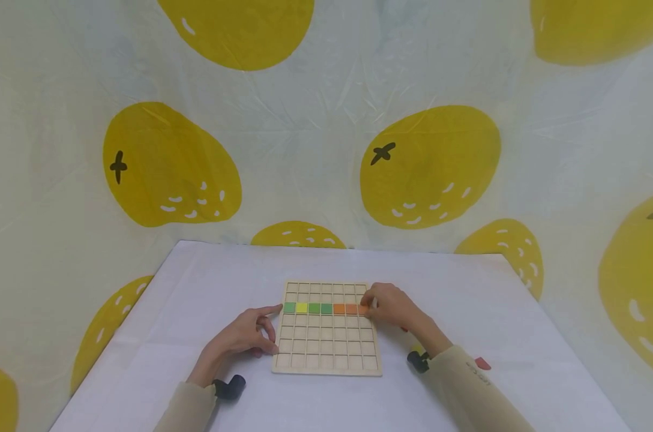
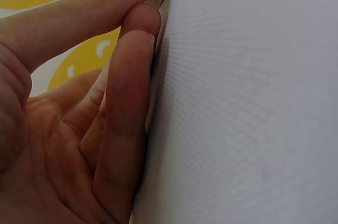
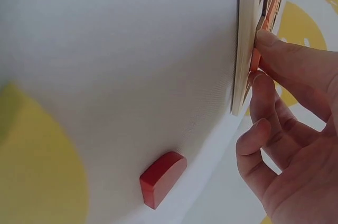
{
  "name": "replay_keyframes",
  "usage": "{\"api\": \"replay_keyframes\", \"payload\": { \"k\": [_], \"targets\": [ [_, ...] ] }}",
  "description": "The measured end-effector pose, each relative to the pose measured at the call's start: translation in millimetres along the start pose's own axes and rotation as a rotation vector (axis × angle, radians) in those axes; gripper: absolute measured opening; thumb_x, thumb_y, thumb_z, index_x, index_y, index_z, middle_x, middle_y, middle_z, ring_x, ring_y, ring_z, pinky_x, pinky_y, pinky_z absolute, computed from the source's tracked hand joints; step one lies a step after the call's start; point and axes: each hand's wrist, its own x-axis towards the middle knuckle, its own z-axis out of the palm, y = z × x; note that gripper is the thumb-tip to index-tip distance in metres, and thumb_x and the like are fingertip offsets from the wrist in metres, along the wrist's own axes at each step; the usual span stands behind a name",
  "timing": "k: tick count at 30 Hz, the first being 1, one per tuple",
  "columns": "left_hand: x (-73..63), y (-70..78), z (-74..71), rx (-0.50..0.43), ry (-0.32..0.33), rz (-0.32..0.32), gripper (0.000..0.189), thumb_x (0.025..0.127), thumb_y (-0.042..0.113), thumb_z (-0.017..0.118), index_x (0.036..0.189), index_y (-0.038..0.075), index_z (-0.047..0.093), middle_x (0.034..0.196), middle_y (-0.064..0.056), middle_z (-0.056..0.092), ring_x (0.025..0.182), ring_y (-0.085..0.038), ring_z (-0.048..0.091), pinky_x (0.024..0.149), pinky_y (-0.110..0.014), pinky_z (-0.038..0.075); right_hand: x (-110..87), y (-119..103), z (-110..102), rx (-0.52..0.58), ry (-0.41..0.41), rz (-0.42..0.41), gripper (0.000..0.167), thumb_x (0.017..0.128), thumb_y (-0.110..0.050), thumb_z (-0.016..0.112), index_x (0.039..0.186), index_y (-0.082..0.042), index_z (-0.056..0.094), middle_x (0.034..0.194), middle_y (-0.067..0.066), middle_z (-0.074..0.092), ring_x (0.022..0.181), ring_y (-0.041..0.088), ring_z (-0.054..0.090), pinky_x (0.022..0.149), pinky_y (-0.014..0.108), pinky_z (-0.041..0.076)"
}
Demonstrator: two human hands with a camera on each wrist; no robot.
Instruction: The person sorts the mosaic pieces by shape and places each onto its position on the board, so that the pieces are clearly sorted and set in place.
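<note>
A pale wooden grid board (image 1: 326, 362) lies on the white table, with one row of square tiles across its upper part. From the left run a green tile (image 1: 289, 308), a yellow tile (image 1: 302, 308), two more greens, then orange ones. At the row's right end my right hand (image 1: 389, 303) pinches an orange tile (image 3: 255, 59) between thumb and fingertips, at the board's edge. My left hand (image 1: 246, 331) touches the board's left side, index finger stretched toward its upper part and thumb lower down. Its other fingers bend beside the edge in the left wrist view.
A red block (image 3: 163, 179) with a rounded side lies on the table right of the board. Near the right sleeve are another red piece (image 1: 483, 363) and a small yellow piece (image 1: 417, 348), partly hidden. A cloth with yellow fruit prints (image 1: 429, 168) hangs behind the table.
</note>
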Motion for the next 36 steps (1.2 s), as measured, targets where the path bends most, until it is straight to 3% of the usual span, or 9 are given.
{"api": "replay_keyframes", "payload": {
  "k": [4, 12, 20, 32, 36],
  "targets": [
    [1.2, 0.5, -0.2, 0.002, 0.000, -0.001, 0.099, 0.070, 0.008, 0.092, 0.157, 0.007, 0.043, 0.083, -0.002, 0.067, 0.060, -0.014, 0.057, 0.056, -0.031, 0.052, 0.8, 1, 1, 0.007, 0.007, 0.023, 0.015, 0.085, -0.015, 0.083, 0.100, -0.014, 0.080, 0.096, -0.005, 0.073, 0.090, 0.012, 0.061, 0.083, 0.036, 0.053],
    [1.6, 2.1, -0.5, 0.003, 0.003, -0.001, 0.099, 0.069, 0.008, 0.092, 0.156, 0.008, 0.044, 0.083, -0.002, 0.067, 0.062, -0.014, 0.058, 0.055, -0.032, 0.053, 1.2, 0, 0, 0.020, 0.006, 0.044, 0.010, 0.086, -0.016, 0.083, 0.094, -0.017, 0.078, 0.095, -0.006, 0.072, 0.085, 0.013, 0.057, 0.077, 0.034, 0.050],
    [2.1, 0.6, 0.1, 0.012, 0.005, -0.005, 0.099, 0.070, 0.009, 0.092, 0.157, 0.008, 0.044, 0.084, -0.002, 0.067, 0.062, -0.014, 0.058, 0.056, -0.031, 0.053, -0.9, 9, -7, 0.071, -0.010, 0.054, 0.015, 0.088, -0.017, 0.080, 0.103, -0.017, 0.078, 0.100, -0.005, 0.073, 0.084, 0.014, 0.058, 0.077, 0.032, 0.050],
    [1.7, -0.9, -0.7, 0.005, -0.003, 0.003, 0.100, 0.070, 0.008, 0.092, 0.157, 0.007, 0.043, 0.084, -0.002, 0.067, 0.061, -0.014, 0.057, 0.056, -0.031, 0.053, -19.8, 39, -35, 0.038, 0.054, 0.079, 0.022, 0.092, -0.021, 0.078, 0.112, -0.013, 0.077, 0.102, 0.000, 0.073, 0.085, 0.017, 0.060, 0.076, 0.032, 0.053],
    [0.9, -1.0, -1.0, 0.000, -0.005, 0.003, 0.100, 0.070, 0.008, 0.092, 0.157, 0.007, 0.043, 0.084, -0.002, 0.067, 0.062, -0.014, 0.057, 0.056, -0.032, 0.053, -28.8, 51, -40, 0.046, 0.052, 0.129, 0.021, 0.092, -0.021, 0.077, 0.112, -0.013, 0.077, 0.102, 0.002, 0.072, 0.083, 0.017, 0.059, 0.074, 0.030, 0.053]
  ]
}}
